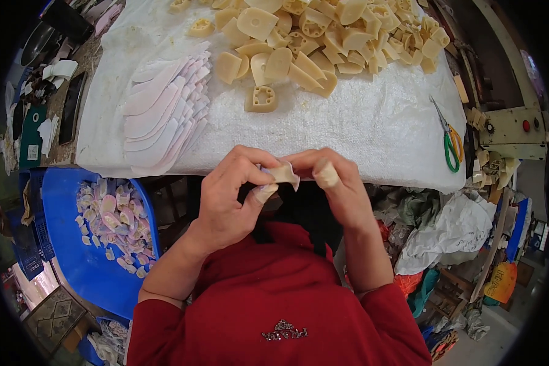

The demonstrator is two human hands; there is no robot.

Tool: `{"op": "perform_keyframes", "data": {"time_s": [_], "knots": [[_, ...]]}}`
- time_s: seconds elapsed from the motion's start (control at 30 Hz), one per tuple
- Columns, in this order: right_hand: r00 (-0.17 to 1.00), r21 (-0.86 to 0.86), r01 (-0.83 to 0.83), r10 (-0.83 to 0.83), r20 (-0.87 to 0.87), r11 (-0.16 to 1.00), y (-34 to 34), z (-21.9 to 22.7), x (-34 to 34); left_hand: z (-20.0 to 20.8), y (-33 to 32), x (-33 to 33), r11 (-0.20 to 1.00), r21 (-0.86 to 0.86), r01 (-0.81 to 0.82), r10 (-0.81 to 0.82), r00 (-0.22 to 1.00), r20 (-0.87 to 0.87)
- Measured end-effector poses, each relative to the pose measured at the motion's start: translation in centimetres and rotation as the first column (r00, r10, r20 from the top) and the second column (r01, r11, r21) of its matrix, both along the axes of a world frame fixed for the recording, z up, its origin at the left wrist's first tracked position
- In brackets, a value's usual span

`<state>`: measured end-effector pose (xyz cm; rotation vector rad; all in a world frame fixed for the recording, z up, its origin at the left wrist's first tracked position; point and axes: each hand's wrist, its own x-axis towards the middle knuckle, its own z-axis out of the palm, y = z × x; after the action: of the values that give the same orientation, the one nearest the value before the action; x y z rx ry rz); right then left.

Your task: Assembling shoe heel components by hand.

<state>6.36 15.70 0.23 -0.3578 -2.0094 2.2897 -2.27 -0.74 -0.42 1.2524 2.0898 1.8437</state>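
My left hand (229, 198) pinches a small beige shoe heel (282, 173) between thumb and fingers, just off the table's near edge. The heel has a flared end with a thin pale pink-lilac edge. My right hand (346, 189) is curled at its other side, with the fingers bent against the heel's far side and their tips partly hidden. The right thumb stands apart from it. Both thumbs wear pale finger covers. Beyond my hands lie a fanned stack of pale pink insole-shaped sheets (161, 116) and a heap of beige heels (323, 36), with one heel (261, 99) nearest me.
White woven sheeting (372, 128) covers the table. Scissors (450, 137) with green and orange handles lie at its right edge. A blue basin (97, 274) of pink-and-beige pieces (119, 219) stands low on the left. Crumpled white sacking (451, 232) is piled low on the right.
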Motion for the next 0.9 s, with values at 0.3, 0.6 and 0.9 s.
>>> {"op": "perform_keyframes", "data": {"time_s": [0.3, 0.6, 0.9], "knots": [[0.967, -0.198, -0.237, 0.25, 0.044, 0.951, 1.9, -1.1, -1.4, -0.2, 0.3, 0.1, 0.991, -0.011, 0.135, -0.136, 0.987, -0.083], [0.962, 0.025, -0.026, 0.032, -0.273, 0.999, 0.8, -1.8, -1.2, -0.9, 1.2, 1.0, 0.977, 0.191, -0.091, -0.037, 0.814, 0.58], [0.952, 0.282, 0.195, -0.112, -0.284, 0.94, -0.9, -1.7, -1.2, -0.7, 1.9, 1.2, 0.979, 0.181, -0.094, -0.037, 0.793, 0.608]]}}
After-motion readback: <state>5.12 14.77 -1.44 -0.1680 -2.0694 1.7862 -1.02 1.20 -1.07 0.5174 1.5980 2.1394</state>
